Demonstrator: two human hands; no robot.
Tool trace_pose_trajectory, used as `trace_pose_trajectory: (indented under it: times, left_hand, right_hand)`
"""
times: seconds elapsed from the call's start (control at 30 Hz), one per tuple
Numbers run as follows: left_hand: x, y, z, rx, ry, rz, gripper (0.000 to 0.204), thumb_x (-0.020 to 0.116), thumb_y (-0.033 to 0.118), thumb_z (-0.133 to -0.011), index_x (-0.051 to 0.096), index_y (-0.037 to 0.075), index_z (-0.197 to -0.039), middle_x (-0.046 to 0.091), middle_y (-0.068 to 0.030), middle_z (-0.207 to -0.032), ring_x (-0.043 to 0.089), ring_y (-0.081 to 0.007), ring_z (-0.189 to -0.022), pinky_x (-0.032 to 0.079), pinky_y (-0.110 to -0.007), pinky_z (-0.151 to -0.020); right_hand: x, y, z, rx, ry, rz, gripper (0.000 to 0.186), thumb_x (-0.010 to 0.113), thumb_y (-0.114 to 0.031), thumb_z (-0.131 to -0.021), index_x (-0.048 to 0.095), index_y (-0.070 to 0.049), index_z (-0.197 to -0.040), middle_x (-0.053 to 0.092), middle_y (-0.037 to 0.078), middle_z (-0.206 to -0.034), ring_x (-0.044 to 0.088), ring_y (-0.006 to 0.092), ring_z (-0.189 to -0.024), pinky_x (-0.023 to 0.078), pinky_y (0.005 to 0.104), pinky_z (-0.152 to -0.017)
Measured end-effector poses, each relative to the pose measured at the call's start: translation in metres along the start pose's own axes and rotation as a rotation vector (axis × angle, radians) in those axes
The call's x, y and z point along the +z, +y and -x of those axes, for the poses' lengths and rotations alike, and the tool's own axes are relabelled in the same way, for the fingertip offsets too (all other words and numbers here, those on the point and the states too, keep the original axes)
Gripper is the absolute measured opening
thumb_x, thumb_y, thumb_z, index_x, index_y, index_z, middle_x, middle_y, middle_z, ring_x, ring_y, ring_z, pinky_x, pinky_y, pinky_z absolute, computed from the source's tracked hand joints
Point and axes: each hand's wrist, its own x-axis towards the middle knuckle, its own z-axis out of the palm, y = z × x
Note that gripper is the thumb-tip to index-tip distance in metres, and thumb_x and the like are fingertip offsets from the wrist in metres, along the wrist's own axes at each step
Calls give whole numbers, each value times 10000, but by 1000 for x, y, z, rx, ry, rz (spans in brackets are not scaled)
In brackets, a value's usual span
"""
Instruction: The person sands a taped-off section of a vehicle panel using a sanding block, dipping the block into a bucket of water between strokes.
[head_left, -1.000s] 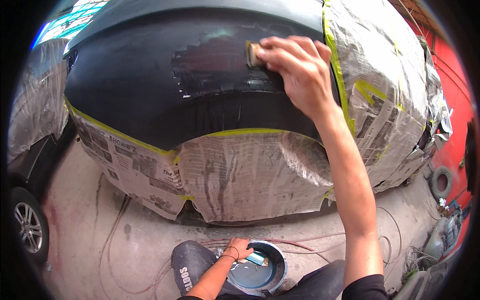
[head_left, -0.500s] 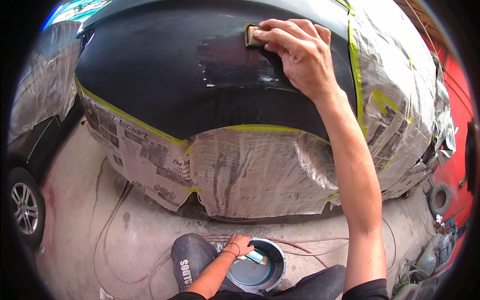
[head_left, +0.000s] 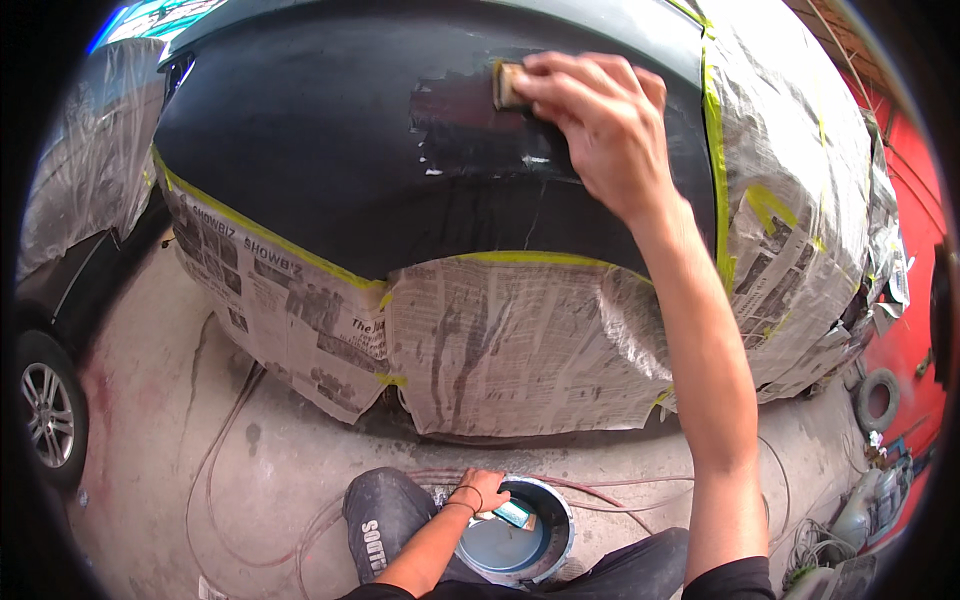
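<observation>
My right hand (head_left: 610, 120), slightly blurred, grips a small tan sanding block (head_left: 510, 87) with a dark sheet around it. The block is against a dark grey car body panel (head_left: 290, 150), at the upper edge of a reddish-brown patch (head_left: 455, 103) with wet streaks below it. Down between my knees, my left hand (head_left: 483, 490) is curled at the left rim of a round bucket (head_left: 562, 530) of greyish water. Beside its fingers a teal and white flat piece (head_left: 514, 514) shows inside the bucket. Whatever the left fingers close on is hidden.
Newspaper (head_left: 520, 340) and yellow-green tape (head_left: 714, 150) border the panel; plastic film covers the car's right side. Another car's wheel (head_left: 50, 415) stands at left. Hoses (head_left: 215, 450) cross the concrete floor. A loose tire (head_left: 878, 400) leans near the red wall at right.
My right hand has moved the sanding block slightly downward over the reddish patch. The view has shifted a little. My left hand stays at the bucket.
</observation>
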Motion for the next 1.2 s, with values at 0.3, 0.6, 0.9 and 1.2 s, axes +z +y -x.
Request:
trace_pose_trajectory:
  times: [0.3, 0.6, 0.9, 1.2]
  left_hand:
    - [5, -2, -6, -22, -9, -5, 570, 717, 524, -960, 780, 79, -1311, 826, -230, -1257, 773, -424, -1221, 551, -573, -1134]
    - [-7, -9, -3, -43, -22, 5, 572, 711, 522, -963, 777, 79, -1319, 826, -230, -1259, 773, -420, -1225, 552, -569, -1129]
    - [-5, -9, -1, -38, -16, -13, 635, 711, 527, -953, 763, 65, -1387, 822, -241, -1274, 774, -432, -1220, 563, -559, -1130]
    - [3, -8, 1, -32, -13, -13, 645, 705, 526, -956, 758, 60, -1400, 816, -245, -1294, 771, -432, -1230, 555, -564, -1139]
  right_hand:
    - [7, 8, -11, -4, 19, 22, 212, 840, -194, -973, 866, -292, -1159, 825, -130, -1287, 724, 163, -1183, 415, 415, -1057]
    - [-7, 2, 16, 19, 21, 84, 200, 856, -208, -955, 889, -287, -1136, 846, -128, -1265, 728, 147, -1172, 422, 403, -1048]
    - [6, 3, 9, 78, 66, 77, 195, 863, -224, -968, 893, -309, -1141, 845, -131, -1263, 732, 151, -1176, 437, 389, -1055]
    - [-7, 19, -1, 69, 7, 113, 149, 853, -267, -993, 896, -289, -1134, 840, -135, -1275, 735, 156, -1194, 459, 402, -1092]
